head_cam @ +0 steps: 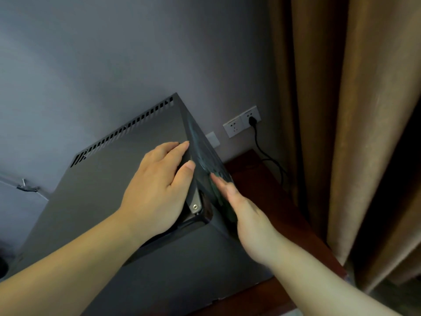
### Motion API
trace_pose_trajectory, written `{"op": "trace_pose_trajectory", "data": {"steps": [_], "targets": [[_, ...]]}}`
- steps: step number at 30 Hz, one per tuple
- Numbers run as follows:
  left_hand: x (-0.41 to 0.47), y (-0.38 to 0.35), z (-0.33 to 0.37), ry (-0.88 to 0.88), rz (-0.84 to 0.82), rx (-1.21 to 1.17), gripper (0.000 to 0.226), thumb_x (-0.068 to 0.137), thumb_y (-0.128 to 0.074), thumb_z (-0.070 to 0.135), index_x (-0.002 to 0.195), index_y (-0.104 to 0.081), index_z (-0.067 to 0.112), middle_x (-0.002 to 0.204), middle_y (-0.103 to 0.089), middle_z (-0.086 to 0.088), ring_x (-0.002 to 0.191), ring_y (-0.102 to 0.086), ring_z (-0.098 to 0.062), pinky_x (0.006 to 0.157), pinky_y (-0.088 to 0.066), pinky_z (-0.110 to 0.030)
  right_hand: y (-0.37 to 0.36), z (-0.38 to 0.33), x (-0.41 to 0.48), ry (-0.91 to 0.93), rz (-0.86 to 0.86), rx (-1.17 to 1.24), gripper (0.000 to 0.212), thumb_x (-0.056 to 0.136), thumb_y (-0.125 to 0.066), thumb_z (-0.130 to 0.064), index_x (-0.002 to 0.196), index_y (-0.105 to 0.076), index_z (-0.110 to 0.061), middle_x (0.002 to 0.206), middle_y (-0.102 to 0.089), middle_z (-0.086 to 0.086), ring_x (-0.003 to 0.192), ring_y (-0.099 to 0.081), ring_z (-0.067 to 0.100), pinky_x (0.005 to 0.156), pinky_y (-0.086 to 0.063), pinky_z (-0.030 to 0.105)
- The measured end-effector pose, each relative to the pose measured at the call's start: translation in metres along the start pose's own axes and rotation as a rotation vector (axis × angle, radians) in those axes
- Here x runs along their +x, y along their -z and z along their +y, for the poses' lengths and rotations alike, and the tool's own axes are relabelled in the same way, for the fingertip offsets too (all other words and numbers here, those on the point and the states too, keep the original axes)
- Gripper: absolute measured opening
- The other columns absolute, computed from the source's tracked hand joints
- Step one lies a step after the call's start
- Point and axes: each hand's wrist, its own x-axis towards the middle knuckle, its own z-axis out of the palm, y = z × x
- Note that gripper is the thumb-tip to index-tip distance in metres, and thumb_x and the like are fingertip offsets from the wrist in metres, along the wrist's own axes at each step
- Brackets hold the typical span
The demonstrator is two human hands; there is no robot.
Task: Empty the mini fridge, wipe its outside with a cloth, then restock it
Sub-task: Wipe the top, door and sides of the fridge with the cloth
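A dark grey mini fridge (95, 185) fills the lower left, seen from above, with a row of vent slots along its back edge. Its glossy dark door (205, 153) stands on the right side, with a hinge plate and screw showing at the near corner. My left hand (157, 188) lies flat on the fridge top, fingertips at the edge by the door. My right hand (246, 210) presses straight fingers against the door's outer face. No cloth is visible in either hand. The fridge's inside is hidden.
The fridge stands on a reddish-brown wooden surface (280, 210) against a grey wall. Two white sockets (241, 120) sit on the wall, with a black plug and cable (266, 153) trailing down. Brown curtains (355, 133) hang close on the right.
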Motion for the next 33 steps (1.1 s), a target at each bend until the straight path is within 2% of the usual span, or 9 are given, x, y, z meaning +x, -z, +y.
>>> {"op": "trace_pose_trajectory", "data": {"steps": [4, 9, 15, 19, 20, 23, 27, 31, 33], "targets": [[0.0, 0.0, 0.002, 0.0, -0.002, 0.003, 0.064, 0.094, -0.022, 0.057, 0.152, -0.039, 0.036, 0.149, -0.038, 0.023, 0.141, -0.027, 0.0, 0.111, -0.027, -0.026, 0.0, -0.001, 0.0, 0.053, -0.023, -0.043, 0.063, 0.096, -0.018, -0.064, 0.153, -0.032, -0.042, 0.158, -0.027, -0.03, 0.143, -0.017, -0.017, 0.122, -0.01, 0.023], [-0.002, 0.001, 0.002, 0.005, -0.003, 0.002, 0.06, 0.098, -0.024, 0.056, 0.153, -0.038, 0.035, 0.149, -0.037, 0.024, 0.14, -0.026, 0.002, 0.109, -0.025, -0.023, 0.004, 0.027, -0.001, -0.062, 0.021, 0.057, 0.076, 0.084, -0.03, -0.077, 0.15, -0.041, -0.039, 0.156, -0.036, -0.025, 0.143, -0.026, -0.011, 0.126, -0.015, 0.037], [-0.001, 0.001, 0.003, 0.011, -0.006, 0.02, 0.064, 0.094, -0.022, 0.057, 0.153, -0.038, 0.036, 0.15, -0.037, 0.023, 0.141, -0.026, 0.001, 0.108, -0.024, -0.022, 0.002, 0.011, 0.0, 0.014, -0.036, 0.028, 0.058, 0.097, -0.019, -0.063, 0.149, -0.035, -0.045, 0.157, -0.029, -0.031, 0.143, -0.018, -0.016, 0.122, -0.012, 0.024], [-0.002, 0.001, 0.005, 0.018, -0.008, 0.02, 0.065, 0.094, -0.022, 0.057, 0.153, -0.037, 0.035, 0.15, -0.037, 0.023, 0.14, -0.026, 0.002, 0.108, -0.023, -0.021, 0.011, 0.043, 0.001, -0.104, 0.035, 0.064, 0.046, 0.105, -0.023, -0.056, 0.146, -0.039, -0.044, 0.156, -0.035, -0.022, 0.144, -0.024, -0.008, 0.115, -0.016, 0.009], [-0.002, 0.001, 0.005, 0.016, -0.006, 0.022, 0.065, 0.094, -0.022, 0.056, 0.153, -0.037, 0.035, 0.15, -0.037, 0.023, 0.14, -0.026, 0.002, 0.108, -0.023, -0.021, 0.012, 0.045, 0.001, -0.136, 0.045, 0.107, 0.043, 0.104, -0.027, -0.056, 0.144, -0.04, -0.045, 0.155, -0.036, -0.02, 0.146, -0.026, -0.004, 0.113, -0.017, 0.009], [-0.002, 0.001, 0.005, 0.02, -0.004, 0.025, 0.065, 0.094, -0.022, 0.056, 0.153, -0.038, 0.035, 0.15, -0.037, 0.023, 0.14, -0.026, 0.001, 0.108, -0.023, -0.021, 0.012, 0.041, 0.005, -0.136, 0.012, 0.215, 0.064, 0.09, -0.041, -0.075, 0.145, -0.048, -0.043, 0.153, -0.041, -0.022, 0.144, -0.031, -0.003, 0.123, -0.017, 0.027], [-0.003, 0.001, 0.006, 0.024, -0.013, 0.039, 0.066, 0.094, -0.021, 0.058, 0.154, -0.036, 0.035, 0.151, -0.036, 0.023, 0.141, -0.025, 0.002, 0.108, -0.023, -0.021, 0.011, 0.038, 0.004, -0.068, -0.05, 0.088, 0.061, 0.096, -0.022, -0.062, 0.151, -0.036, -0.04, 0.153, -0.033, -0.031, 0.141, -0.023, -0.018, 0.116, -0.013, 0.01], [-0.003, 0.002, 0.005, 0.019, -0.017, 0.045, 0.072, 0.091, -0.016, 0.063, 0.154, -0.036, 0.035, 0.152, -0.035, 0.023, 0.141, -0.025, 0.002, 0.11, -0.022, -0.022, 0.021, 0.071, -0.001, -0.222, 0.041, 0.152, 0.057, 0.1, -0.026, -0.062, 0.151, -0.037, -0.039, 0.152, -0.033, -0.023, 0.14, -0.025, -0.007, 0.11, -0.016, 0.012], [-0.003, 0.001, 0.005, 0.017, -0.023, 0.047, 0.074, 0.089, -0.016, 0.066, 0.154, -0.035, 0.035, 0.152, -0.034, 0.022, 0.141, -0.024, 0.001, 0.111, -0.022, -0.023, 0.023, 0.077, 0.0, -0.279, 0.05, 0.223, 0.075, 0.087, -0.037, -0.08, 0.151, -0.04, -0.04, 0.151, -0.035, -0.024, 0.138, -0.029, -0.005, 0.115, -0.016, 0.02]]}}
